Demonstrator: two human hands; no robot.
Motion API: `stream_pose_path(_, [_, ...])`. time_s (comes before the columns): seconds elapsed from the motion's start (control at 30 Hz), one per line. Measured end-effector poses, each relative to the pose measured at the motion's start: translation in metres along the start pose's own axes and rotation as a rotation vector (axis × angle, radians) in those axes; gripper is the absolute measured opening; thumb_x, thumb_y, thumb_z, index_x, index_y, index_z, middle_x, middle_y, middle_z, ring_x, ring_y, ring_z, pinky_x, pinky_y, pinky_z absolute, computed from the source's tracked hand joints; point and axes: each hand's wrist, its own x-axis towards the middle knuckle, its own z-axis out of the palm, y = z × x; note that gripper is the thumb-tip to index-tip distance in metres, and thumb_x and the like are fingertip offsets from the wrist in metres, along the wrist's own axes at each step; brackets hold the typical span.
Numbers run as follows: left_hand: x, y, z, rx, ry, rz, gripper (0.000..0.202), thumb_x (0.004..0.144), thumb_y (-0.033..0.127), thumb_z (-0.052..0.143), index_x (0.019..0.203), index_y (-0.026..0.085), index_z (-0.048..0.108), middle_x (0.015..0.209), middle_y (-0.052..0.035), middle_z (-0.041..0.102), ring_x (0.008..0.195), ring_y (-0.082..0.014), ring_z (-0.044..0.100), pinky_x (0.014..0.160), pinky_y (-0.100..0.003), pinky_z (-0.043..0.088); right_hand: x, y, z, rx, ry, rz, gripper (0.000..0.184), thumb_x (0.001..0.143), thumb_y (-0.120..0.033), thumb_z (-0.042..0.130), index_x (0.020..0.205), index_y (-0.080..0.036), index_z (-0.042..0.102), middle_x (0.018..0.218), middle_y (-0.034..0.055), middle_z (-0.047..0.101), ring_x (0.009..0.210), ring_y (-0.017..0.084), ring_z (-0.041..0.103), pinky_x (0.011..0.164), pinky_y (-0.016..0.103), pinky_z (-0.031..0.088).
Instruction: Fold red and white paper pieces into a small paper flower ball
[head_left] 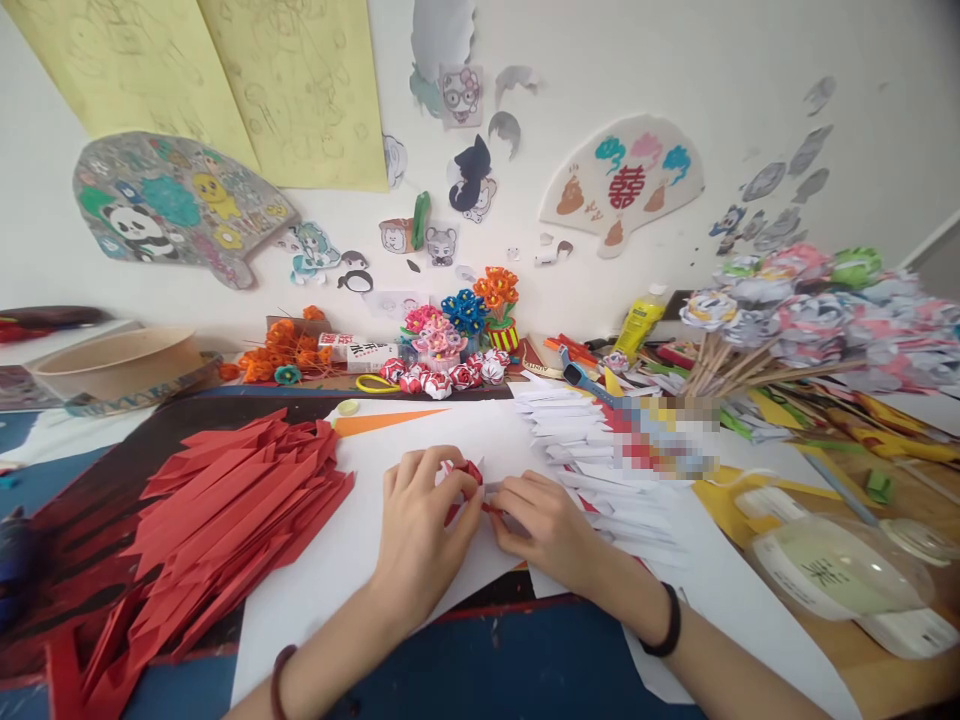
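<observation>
My left hand [424, 525] is closed around a small red and white folded-paper flower [471, 474], its fingers hiding much of it. Close beside it, my right hand [546, 522] pinches the end of a folded paper strip that runs to the flower; the strip is mostly covered by fingers. Both hands are above white paper sheets [315, 560]. A heap of folded red paper strips [232, 510] lies to the left. On the right, white paper strips [562, 430] are spread in an overlapping row.
Finished red and white paper flowers [439, 383] lie at the back near a yellow bottle [641, 322]. A clear bottle [825, 565] lies at right, below paper flowers on sticks [814, 320]. A beige basin [116, 365] stands at left. The wall [315, 255] bounds the back.
</observation>
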Motion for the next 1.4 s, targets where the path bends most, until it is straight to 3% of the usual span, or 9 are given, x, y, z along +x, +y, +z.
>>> stream_pose_path(0.23, [0.011,-0.009,-0.006,-0.110,-0.096,-0.124,0.014,0.089,0.025,0.064,0.076,0.026,0.069,0.105,0.0001,0.064,0.096,-0.0211,0.051,0.084,-0.039,0.034,-0.003,0.000,0.005,0.046,-0.010,0.036,0.016,0.090,-0.012,0.049,0.078,-0.018,0.058,0.072,0.0031,0.058,0.063,0.016,0.047,0.063,0.030,0.042])
stream_pose_path(0.33, [0.013,-0.012,-0.007,-0.100,-0.143,-0.103,0.011,0.087,0.028,0.067,0.077,0.027,0.070,0.104,0.0015,0.064,0.092,-0.0196,0.051,0.084,-0.039,0.034,-0.003,-0.001,0.007,0.041,-0.010,0.048,0.016,0.090,-0.012,0.049,0.078,-0.018,0.057,0.072,0.0030,0.057,0.064,0.017,0.048,0.063,0.030,0.043])
stream_pose_path(0.53, [0.012,-0.012,-0.013,0.011,-0.126,-0.014,0.011,0.090,0.028,0.062,0.081,0.023,0.066,0.100,-0.0013,0.066,0.094,-0.0213,0.053,0.083,-0.039,0.033,-0.002,-0.007,0.008,-0.037,0.023,0.002,0.016,0.088,-0.011,0.049,0.076,-0.018,0.058,0.070,0.0027,0.059,0.061,0.016,0.048,0.062,0.030,0.041])
stream_pose_path(0.7, [0.013,-0.014,-0.016,-0.045,-0.132,-0.015,0.014,0.093,0.023,0.055,0.081,0.020,0.060,0.094,-0.0020,0.064,0.088,-0.0199,0.055,0.080,-0.036,0.038,0.000,-0.014,0.007,-0.037,0.101,0.083,0.009,0.090,-0.019,0.055,0.083,-0.018,0.061,0.076,0.0032,0.064,0.067,0.017,0.056,0.065,0.031,0.042])
stream_pose_path(0.83, [0.013,-0.012,-0.013,-0.054,-0.140,-0.018,0.015,0.094,0.018,0.052,0.080,0.019,0.056,0.090,-0.0026,0.062,0.083,-0.0191,0.055,0.078,-0.035,0.041,0.002,-0.018,0.006,-0.077,0.091,0.121,0.011,0.092,-0.025,0.058,0.086,-0.018,0.063,0.075,0.0033,0.065,0.068,0.017,0.059,0.064,0.031,0.042])
stream_pose_path(1.13, [0.010,-0.002,-0.016,-0.087,-0.153,-0.017,0.013,0.092,0.024,0.058,0.080,0.020,0.056,0.091,-0.0027,0.060,0.082,-0.0196,0.056,0.077,-0.035,0.044,0.001,-0.019,0.007,-0.174,0.132,0.053,0.018,0.095,-0.015,0.051,0.080,-0.018,0.059,0.070,0.0032,0.062,0.063,0.017,0.056,0.059,0.031,0.040])
stream_pose_path(1.4, [0.009,0.006,-0.019,0.026,-0.166,-0.053,0.017,0.090,0.012,0.054,0.074,0.019,0.055,0.086,-0.0023,0.061,0.077,-0.0190,0.056,0.076,-0.035,0.042,0.003,-0.021,0.009,-0.137,0.102,0.046,0.021,0.088,-0.008,0.047,0.073,-0.019,0.055,0.065,0.0016,0.056,0.059,0.016,0.051,0.057,0.029,0.040])
